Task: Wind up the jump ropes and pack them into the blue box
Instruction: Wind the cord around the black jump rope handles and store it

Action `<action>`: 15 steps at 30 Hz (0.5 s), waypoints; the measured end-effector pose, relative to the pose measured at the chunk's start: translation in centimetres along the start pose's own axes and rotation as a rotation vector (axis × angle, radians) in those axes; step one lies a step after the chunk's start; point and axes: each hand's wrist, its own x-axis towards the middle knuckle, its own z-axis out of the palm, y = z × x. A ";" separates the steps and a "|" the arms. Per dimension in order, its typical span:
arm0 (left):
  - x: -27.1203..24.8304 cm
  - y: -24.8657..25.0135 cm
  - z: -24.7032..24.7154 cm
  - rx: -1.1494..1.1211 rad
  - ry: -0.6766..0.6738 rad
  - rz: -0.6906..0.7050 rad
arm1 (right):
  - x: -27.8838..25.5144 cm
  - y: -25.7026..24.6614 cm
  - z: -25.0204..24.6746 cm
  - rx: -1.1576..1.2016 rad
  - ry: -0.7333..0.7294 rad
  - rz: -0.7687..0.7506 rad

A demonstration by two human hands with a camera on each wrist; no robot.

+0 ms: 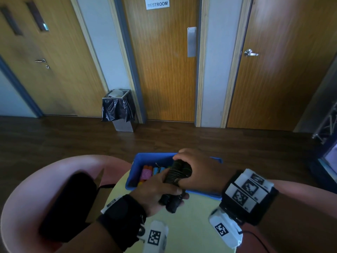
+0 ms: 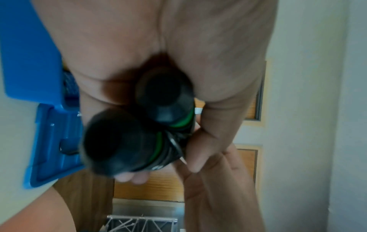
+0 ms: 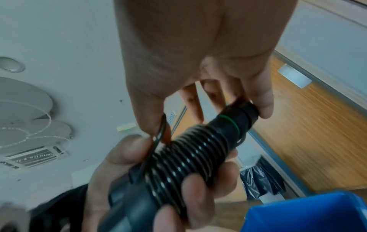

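Note:
A black jump rope [image 1: 177,173] with green-ringed handles has its cord wound in tight coils [image 3: 188,158] round the two handles [image 2: 139,138]. My left hand [image 1: 156,189] grips the bundle's lower part, just above the near rim of the blue box [image 1: 138,159]. My right hand [image 1: 197,168] covers the upper end. Its thumb pinches a loose loop of cord [image 3: 161,131], and one fingertip [image 3: 264,109] touches the handle's tip. Inside the box lie pink, orange and blue wound ropes [image 1: 146,175].
The box stands on a round pale-yellow table [image 1: 191,227]. A pink chair [image 1: 27,189] holding a black bag [image 1: 69,203] is at the left. A bin with a black liner [image 1: 118,108] stands by the wooden doors across the dark floor.

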 end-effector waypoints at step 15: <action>-3.9 3.2 -8.3 0.069 0.096 0.198 | 5.4 -5.0 3.7 0.366 -0.075 0.004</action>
